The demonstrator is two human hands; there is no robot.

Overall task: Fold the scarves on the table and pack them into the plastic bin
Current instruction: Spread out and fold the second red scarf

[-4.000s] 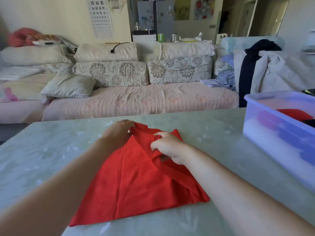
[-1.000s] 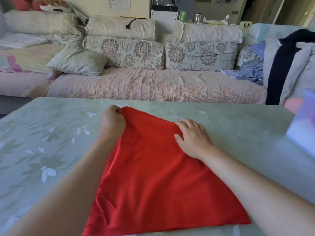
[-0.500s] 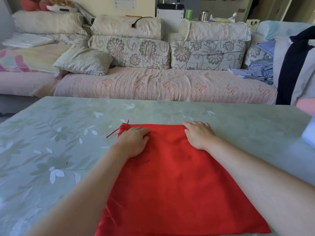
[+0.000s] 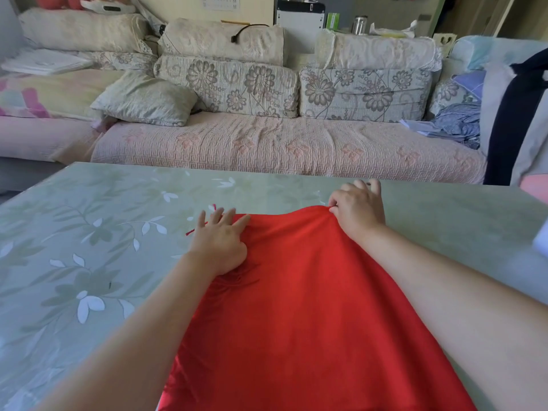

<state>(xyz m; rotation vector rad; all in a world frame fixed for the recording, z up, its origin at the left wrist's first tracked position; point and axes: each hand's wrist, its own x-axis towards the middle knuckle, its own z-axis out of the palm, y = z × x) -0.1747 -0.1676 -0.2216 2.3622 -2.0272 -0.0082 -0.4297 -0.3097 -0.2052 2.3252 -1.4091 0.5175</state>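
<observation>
A red scarf (image 4: 311,307) lies spread on the pale green table (image 4: 89,247) in front of me, reaching from the table's middle down to the bottom of the view. My left hand (image 4: 221,241) presses flat on its far left corner, fingers spread and straight. At the far right corner my right hand (image 4: 357,209) pinches the edge between thumb and forefinger, the other fingers stretched out over the table. A corner of the plastic bin (image 4: 541,240) shows at the right edge, blurred.
Beyond the table's far edge stands a sofa (image 4: 281,143) with floral cushions and a loose pillow (image 4: 145,99). Clothes are heaped on a chair (image 4: 510,114) at the right. Bare leaf-patterned tabletop lies left of the scarf.
My right hand has slid right and outward along the far edge and now pinches the corner. My left hand has opened flat on the left corner. The far edge is pulled wider.
</observation>
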